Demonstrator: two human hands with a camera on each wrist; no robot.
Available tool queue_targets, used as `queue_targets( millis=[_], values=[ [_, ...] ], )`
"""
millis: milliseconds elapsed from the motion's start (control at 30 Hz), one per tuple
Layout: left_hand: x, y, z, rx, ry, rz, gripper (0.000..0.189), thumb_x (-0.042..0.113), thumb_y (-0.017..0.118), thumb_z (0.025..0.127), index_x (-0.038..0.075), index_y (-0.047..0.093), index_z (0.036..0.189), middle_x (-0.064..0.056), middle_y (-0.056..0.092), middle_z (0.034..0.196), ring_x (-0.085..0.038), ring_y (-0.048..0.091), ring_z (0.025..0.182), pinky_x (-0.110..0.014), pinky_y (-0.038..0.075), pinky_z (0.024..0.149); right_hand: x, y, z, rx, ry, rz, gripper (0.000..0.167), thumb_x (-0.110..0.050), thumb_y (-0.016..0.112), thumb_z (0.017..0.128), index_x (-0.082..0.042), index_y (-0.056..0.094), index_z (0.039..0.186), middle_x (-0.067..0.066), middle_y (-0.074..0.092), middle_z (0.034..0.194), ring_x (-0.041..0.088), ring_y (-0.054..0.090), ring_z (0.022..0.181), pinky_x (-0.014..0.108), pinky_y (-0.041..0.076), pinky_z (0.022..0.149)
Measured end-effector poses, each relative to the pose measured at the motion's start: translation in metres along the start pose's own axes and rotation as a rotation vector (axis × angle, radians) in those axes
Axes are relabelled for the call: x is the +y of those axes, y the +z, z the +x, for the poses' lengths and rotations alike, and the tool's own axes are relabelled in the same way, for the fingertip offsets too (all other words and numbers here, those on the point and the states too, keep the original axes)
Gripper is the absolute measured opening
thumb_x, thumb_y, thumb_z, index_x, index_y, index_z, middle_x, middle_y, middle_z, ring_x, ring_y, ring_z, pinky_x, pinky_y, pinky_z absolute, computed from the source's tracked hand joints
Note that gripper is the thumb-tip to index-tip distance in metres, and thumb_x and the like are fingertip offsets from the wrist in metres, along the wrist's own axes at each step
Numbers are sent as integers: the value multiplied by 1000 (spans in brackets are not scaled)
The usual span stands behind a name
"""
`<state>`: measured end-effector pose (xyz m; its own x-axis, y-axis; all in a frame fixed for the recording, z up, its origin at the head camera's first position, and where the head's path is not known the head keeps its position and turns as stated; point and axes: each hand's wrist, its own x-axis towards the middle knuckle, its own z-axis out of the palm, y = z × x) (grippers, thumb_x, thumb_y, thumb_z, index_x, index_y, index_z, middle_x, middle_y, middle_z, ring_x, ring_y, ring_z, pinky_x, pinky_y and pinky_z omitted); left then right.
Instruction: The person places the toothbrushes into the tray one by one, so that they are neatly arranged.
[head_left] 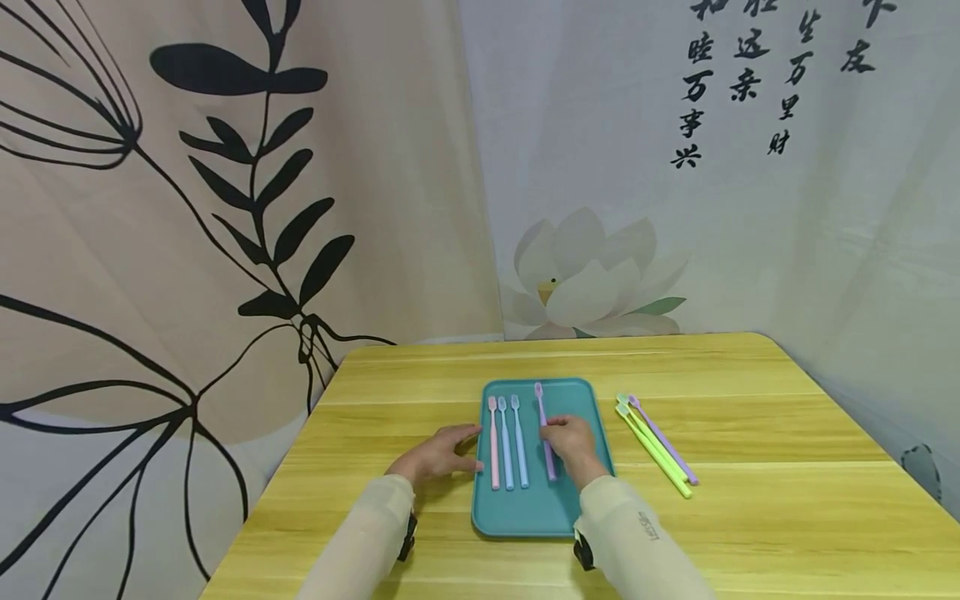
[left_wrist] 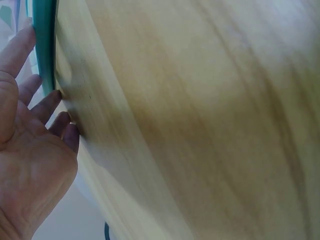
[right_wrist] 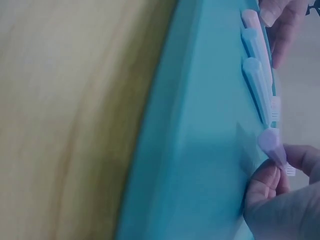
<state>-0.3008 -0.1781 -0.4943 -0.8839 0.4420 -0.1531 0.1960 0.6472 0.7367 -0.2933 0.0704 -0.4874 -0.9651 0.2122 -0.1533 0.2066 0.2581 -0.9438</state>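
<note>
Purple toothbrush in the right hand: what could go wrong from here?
The purple toothbrush is pinched in the fingers of the right hand, so it could slip or settle crooked. Moved left, it might knock the nearest blue toothbrush. The left hand is at the edge of the tray; a push might shift it.

A person wears long, loose sleeves in pale cream, with soft creases in the cloth. The left sleeve (head_left: 363, 537) narrows to a cuff at the wrist, and the left hand (head_left: 435, 455) beyond it is bare. The right sleeve (head_left: 637, 542) matches in colour and carries a short line of dark lettering (head_left: 647, 525), too small to read; the right hand (head_left: 573, 443) is also bare. A small black wrist device (head_left: 408, 537) shows beside the left cuff, and a similar black device (head_left: 583, 552) beside the right.
</note>
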Motion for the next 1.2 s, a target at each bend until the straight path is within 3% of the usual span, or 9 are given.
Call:
queue_targets(
  millis=[300, 1200],
  values=[
    [-1, 0, 0, 0, 1, 3, 75, 25, 75, 90, 9, 39, 153, -14, 34, 157, -35, 27, 145, -52, 25, 117, 2, 9, 2, -13, 0, -12, 28, -1, 71, 83, 6, 70, 110, 20, 68, 105, 28, 64, 90, 41, 56, 78],
    [3, 0, -3, 4, -14, 17, 73, 27, 74, 91, 11, 39, 153, -14, 33, 158, -37, 26, 145, -55, 25, 116, 0, 16, 0, 2, -20, -110, 21, -3, 74, 82, 3, 72, 102, 14, 69, 93, 24, 64, 82, 37, 57, 72]
  ],
)
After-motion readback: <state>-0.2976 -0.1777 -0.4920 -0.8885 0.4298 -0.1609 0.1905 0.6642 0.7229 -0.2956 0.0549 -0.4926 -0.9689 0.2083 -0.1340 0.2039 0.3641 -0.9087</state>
